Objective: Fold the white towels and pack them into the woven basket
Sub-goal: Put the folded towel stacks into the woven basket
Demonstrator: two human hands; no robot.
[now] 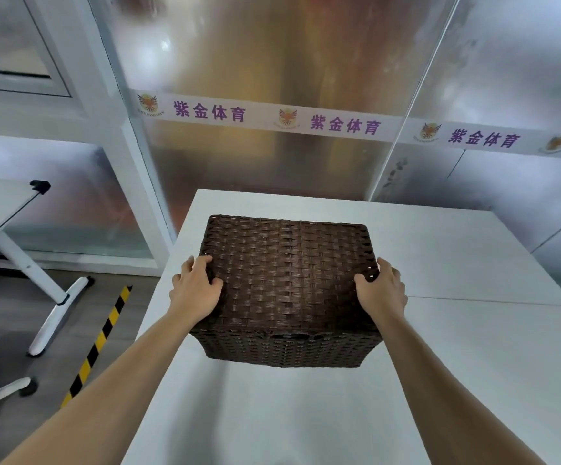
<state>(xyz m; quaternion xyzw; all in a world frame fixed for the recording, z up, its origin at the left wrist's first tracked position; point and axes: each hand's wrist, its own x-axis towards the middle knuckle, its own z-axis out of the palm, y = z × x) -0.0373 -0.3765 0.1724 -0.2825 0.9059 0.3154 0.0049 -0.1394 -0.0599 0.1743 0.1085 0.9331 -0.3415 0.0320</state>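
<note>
Both hands, the left (196, 290) and the right (381, 290), curl their fingers round opposite sides of the lidded basket (286, 286) near the table's (457, 250) far edge, probably to steady it; no towels show.

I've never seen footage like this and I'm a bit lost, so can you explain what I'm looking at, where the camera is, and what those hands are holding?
There is no machine here. The single picture comes from a wide-angle camera worn on a person's head, looking forward and down, so the two bare arms reach in from the bottom. The left hand and right hand each grip one side of a dark brown woven basket. It appears turned bottom up, since no opening shows. It sits on or just above a white table; I cannot tell which. No towels are visible. Behind stand frosted panels with a printed banner.
</note>
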